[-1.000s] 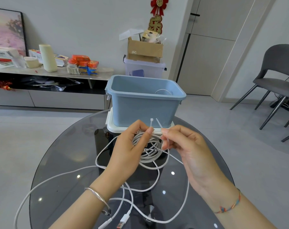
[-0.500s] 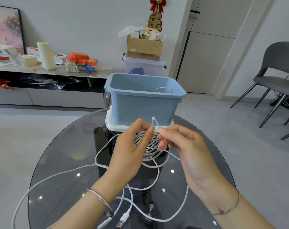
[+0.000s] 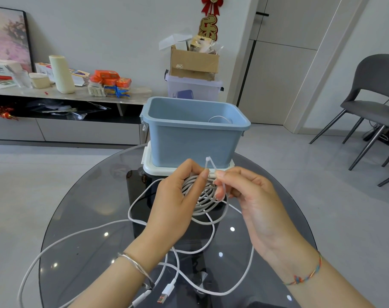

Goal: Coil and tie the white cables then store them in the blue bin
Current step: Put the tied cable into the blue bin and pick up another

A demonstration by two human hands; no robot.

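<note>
Above a round glass surface (image 3: 82, 218), just short of the blue bin (image 3: 189, 143), the left hand (image 3: 173, 205) curls around a coiled white cable (image 3: 200, 194) while the right hand (image 3: 253, 201) pinches a white tie (image 3: 209, 162) at the coil's top; loose cable (image 3: 78, 233) trails below both wrists.

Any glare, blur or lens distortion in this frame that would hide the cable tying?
Head view: even daylight, sharp; glass table carries small glints, none over the coiled cable or white tie; left hand and right hand unblurred; wide-angle distortion tilts the door frame.
</note>
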